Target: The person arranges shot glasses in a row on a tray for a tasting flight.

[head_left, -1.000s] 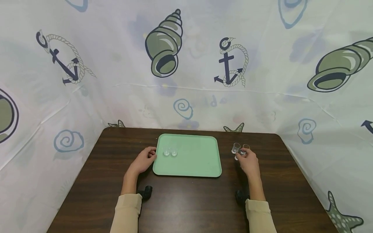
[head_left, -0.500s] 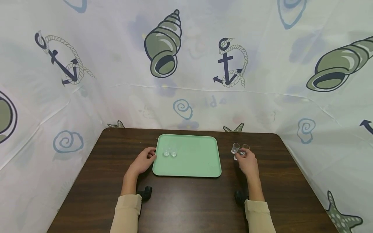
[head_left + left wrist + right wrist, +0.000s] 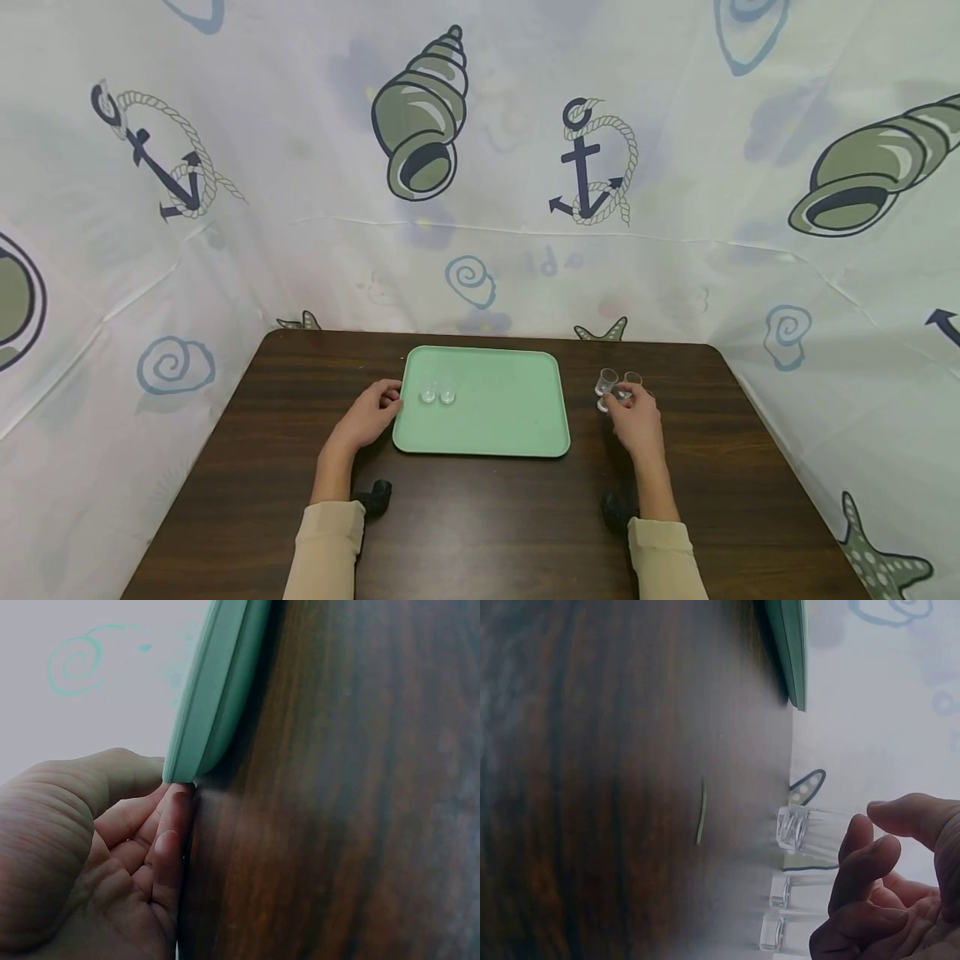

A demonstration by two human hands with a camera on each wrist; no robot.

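Observation:
My left hand (image 3: 369,412) holds the left edge of a light green tray (image 3: 495,417), thumb on the rim and fingers against its side in the left wrist view. Two small clear glasses (image 3: 447,394) stand side by side on the tray's left part. Right of the tray, my right hand (image 3: 639,421) pinches the upper part of a clear shot glass (image 3: 793,829) between thumb and index finger. Its base looks to be at or close to the tabletop. Right behind it stand another shot glass (image 3: 606,382) and one more glass (image 3: 633,377), partly hidden by the fingers.
A dark brown wooden table (image 3: 465,525) bears everything. Behind and beside it hangs a pale cloth (image 3: 510,275) printed with shells and anchors. A thin pale strip (image 3: 701,814) shows on the wood in the right wrist view.
The right hand has shifted slightly to the left with the glass in its fingers. The left hand stays at the tray's edge.

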